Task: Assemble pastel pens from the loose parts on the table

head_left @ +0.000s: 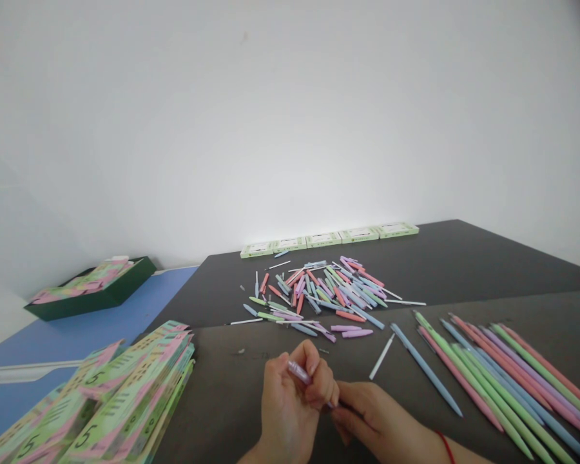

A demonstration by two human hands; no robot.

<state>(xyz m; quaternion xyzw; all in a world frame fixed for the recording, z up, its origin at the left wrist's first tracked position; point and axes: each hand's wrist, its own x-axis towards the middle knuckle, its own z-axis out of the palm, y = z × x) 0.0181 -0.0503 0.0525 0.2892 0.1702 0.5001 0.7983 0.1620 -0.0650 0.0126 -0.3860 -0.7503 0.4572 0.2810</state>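
My left hand is closed around a light purple pen barrel, whose clear-looking end pokes out above the fingers. Right beside it, my right hand is pinched at the barrel's lower end; a bit of purple shows between the two hands. My fingers hide most of the barrel. Just beyond them lie a white refill and two purple pen parts. Farther back spreads a heap of pastel pen parts in pink, blue, green and purple, with refills among them. To the right, several assembled pens lie side by side.
Stacked pastel packets marked 5 sit at the left. Behind them, a dark green box holds more packets on a blue surface. Several flat white-and-green boxes line the back of the black table, near the wall.
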